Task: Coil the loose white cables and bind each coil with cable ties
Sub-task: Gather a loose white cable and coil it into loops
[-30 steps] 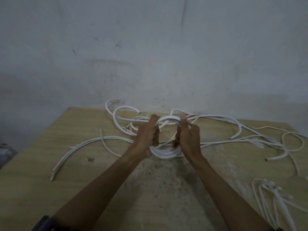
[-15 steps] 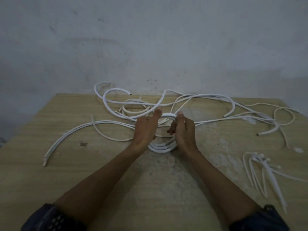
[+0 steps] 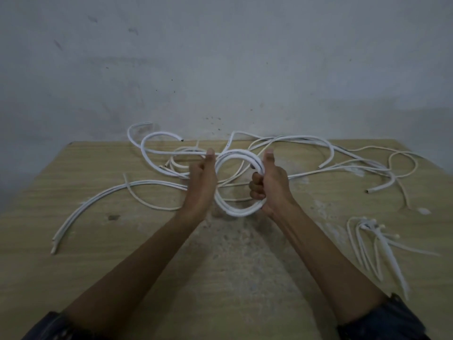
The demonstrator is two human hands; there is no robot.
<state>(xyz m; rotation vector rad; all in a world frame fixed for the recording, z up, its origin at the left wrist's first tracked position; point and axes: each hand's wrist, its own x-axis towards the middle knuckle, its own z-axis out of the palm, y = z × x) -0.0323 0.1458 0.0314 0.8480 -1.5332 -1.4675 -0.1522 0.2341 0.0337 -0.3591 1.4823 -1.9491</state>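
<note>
**Coil held in both hands above table; ties lying unused**

Wall [image 3: 220,57]: grey, scuffed and marked, standing beyond both hands behind the far edge of the table.

Table [image 3: 103,285]: pale wood-grain top under and around both hands. A whitish, dusty patch [image 3: 235,244] lies directly below the hands and runs back between the forearms.

Loose cables [image 3: 306,138]: white, spread in open loops beyond the hands and out to either side. A pair of lengths curves away to the left of the left hand and ends well apart from it. Further strands trail off to the right of the right hand, with one cut end showing there.

Left hand [image 3: 202,185]: back toward the camera, thumb upright. It holds the left side of the coil; its fingers are hidden behind the hand.

Right hand [image 3: 274,185]: fingers curled round the right side of the coil, thumb upright.

Coil [image 3: 241,212]: several turns of white cable, held upright between the two hands and raised off the table. No tie is visible on it.

Cable ties [image 3: 377,244]: a small white bundle lying on the table to the right of the right forearm, nearer the person than the hands and well apart from both.

Sleeves [image 3: 392,320]: dark, at both elbows.
</note>
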